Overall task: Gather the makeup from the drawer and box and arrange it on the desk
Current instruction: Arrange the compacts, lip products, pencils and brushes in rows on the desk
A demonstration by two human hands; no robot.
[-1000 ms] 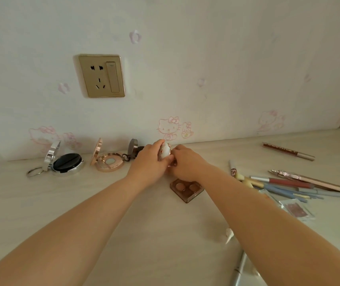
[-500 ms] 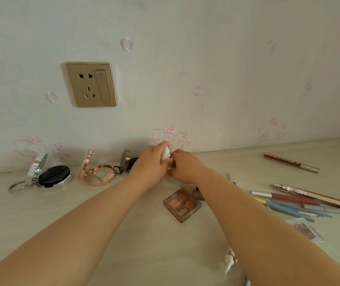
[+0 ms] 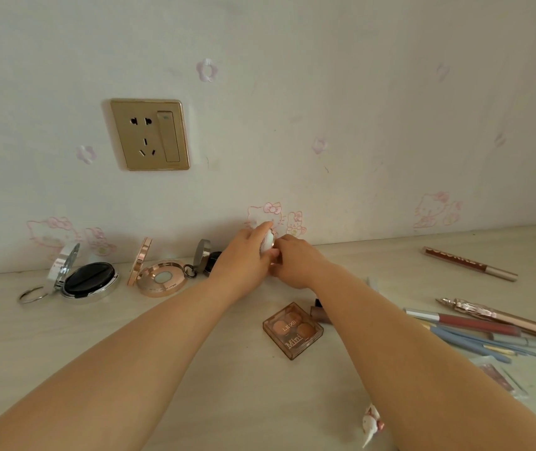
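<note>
Your left hand (image 3: 244,258) and your right hand (image 3: 294,263) meet at the far side of the pale wooden desk (image 3: 227,385), close to the wall with pink cat wallpaper (image 3: 357,125). The fingers of your left hand are curled around a small white round compact with a rose-gold edge (image 3: 267,243), which stands upright and is lifted a little above the desk. Your right hand touches the right edge of this compact; its fingers are bent, and it seems they pinch the lower part, but the grip is mostly hidden.

To the left of your hands stand three open cases in a row along the wall: a small dark round case with a grey lid (image 3: 206,258), then a rose-gold round compact with its lid up (image 3: 159,276), then a silver round compact with a black inside (image 3: 87,281), and a metal ring (image 3: 32,294) lies beside it.

Nearer to you, between your arms, lies a small square transparent brown eyeshadow palette (image 3: 292,330). On the right side lie several pencils and lip tubes in a loose heap (image 3: 488,333), and one brown tube with a silver cap (image 3: 468,263) is apart, farther away.
</note>
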